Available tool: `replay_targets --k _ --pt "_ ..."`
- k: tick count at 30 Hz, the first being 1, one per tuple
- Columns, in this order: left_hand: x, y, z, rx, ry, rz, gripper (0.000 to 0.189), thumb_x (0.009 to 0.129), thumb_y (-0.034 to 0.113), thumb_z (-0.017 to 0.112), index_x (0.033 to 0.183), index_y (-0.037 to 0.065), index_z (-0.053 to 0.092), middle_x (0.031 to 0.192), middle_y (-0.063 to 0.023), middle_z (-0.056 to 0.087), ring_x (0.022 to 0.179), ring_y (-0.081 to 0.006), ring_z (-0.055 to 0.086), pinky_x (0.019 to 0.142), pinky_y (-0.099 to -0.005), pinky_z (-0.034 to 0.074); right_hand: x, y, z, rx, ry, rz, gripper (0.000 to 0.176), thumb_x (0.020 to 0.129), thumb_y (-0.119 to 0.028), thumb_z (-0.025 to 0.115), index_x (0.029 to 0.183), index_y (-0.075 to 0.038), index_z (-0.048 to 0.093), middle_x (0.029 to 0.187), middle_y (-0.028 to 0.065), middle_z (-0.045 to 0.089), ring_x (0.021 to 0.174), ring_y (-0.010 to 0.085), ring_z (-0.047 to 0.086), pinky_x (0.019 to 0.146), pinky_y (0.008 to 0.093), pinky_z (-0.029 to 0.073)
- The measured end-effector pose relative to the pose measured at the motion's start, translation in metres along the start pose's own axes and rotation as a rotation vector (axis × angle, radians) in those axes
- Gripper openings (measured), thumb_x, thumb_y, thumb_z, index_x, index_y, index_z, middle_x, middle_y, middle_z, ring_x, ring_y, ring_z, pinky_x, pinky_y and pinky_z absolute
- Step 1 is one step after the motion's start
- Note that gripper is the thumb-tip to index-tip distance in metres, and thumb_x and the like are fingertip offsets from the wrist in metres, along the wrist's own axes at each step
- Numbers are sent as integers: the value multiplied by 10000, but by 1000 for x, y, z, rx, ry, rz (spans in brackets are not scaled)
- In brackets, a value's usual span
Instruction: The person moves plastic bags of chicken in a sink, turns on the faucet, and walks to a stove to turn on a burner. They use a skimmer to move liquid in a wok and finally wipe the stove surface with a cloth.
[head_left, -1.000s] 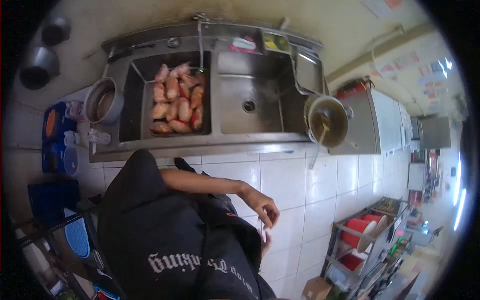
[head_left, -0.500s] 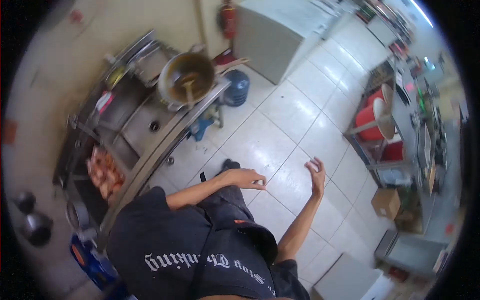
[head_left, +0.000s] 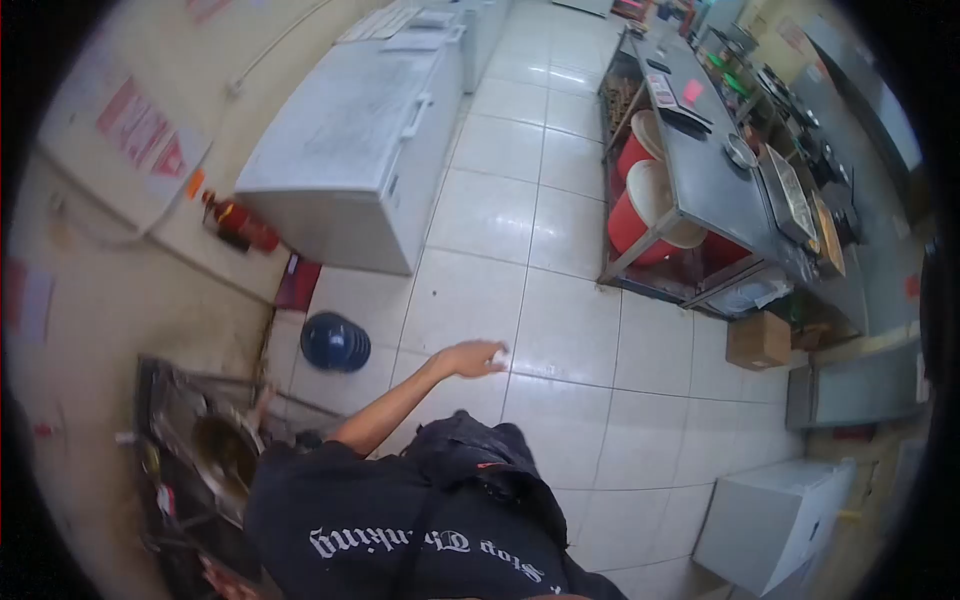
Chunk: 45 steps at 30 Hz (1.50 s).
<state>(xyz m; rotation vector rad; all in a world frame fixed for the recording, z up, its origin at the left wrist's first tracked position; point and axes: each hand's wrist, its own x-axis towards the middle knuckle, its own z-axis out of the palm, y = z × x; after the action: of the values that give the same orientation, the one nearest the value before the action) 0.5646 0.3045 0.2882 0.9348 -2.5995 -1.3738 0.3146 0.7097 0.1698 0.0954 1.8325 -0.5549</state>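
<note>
My left hand (head_left: 475, 358) is stretched out in front of my body, above the white tiled floor (head_left: 465, 280). Its fingers are loosely bent and apart, slightly blurred, with nothing visible in them. My right hand is out of sight. The closest object to the left hand is a dark blue water jug (head_left: 335, 342) on the floor, to its left and not touched. A large pan (head_left: 222, 452) with brown liquid stands on the metal sink unit at lower left, partly behind my shoulder.
A white chest freezer (head_left: 330, 130) stands ahead on the left, beside a red fire extinguisher (head_left: 245, 225). Along the right runs a steel table (head_left: 700, 165) with red tubs (head_left: 640, 215) beneath. A cardboard box (head_left: 758, 340) and a white box-shaped unit (head_left: 765, 525) are at right.
My view has turned left and away from the sink, towards the freezer and aisle. The left hand remains extended; the right hand has dropped out of view.
</note>
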Motion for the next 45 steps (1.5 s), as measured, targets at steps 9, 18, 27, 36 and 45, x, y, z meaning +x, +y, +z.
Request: replay_targets --k 9,18,27,36,45 --pt "303 -27 -181 65 44 87 432 841 364 485 1129 45 439 887 -154 560 852 -288 533 758 -368 418 128 -215 66 471 258 -265 258 825 -300 521 795 -45 552 729 21 542 661 107 501 539 259 415" --pt "386 -141 -276 -581 -141 -235 473 833 356 526 1176 50 412 971 -157 569 930 -219 528 817 -323 407 252 -716 100 -153 -326 -487 459 803 -385 549 1102 -46 473 1010 112 563 937 199 551 789 353 427" --pt "484 -322 -467 -225 194 -798 557 791 443 523 1146 24 431 865 -222 589 850 -338 571 760 -380 440 324 -1026 222 -367 -800 -411 437 789 -320 602 1103 -35 494 979 121 589 883 203 573 711 287 469" --pt "824 -335 -742 -194 133 -246 483 821 403 504 1147 55 431 912 -207 583 857 -313 568 767 -371 435 343 -1251 317 -889 -277 -900 311 807 -383 506 866 -89 589 754 119 600 716 247 574 643 348 421" --pt "1076 -481 -867 -155 -160 -250 475 827 389 521 1148 47 443 950 -155 575 878 -213 539 766 -332 427 462 -1538 356 -568 -44 -1144 366 857 -336 450 677 -28 528 610 167 504 571 303 451 592 373 387"
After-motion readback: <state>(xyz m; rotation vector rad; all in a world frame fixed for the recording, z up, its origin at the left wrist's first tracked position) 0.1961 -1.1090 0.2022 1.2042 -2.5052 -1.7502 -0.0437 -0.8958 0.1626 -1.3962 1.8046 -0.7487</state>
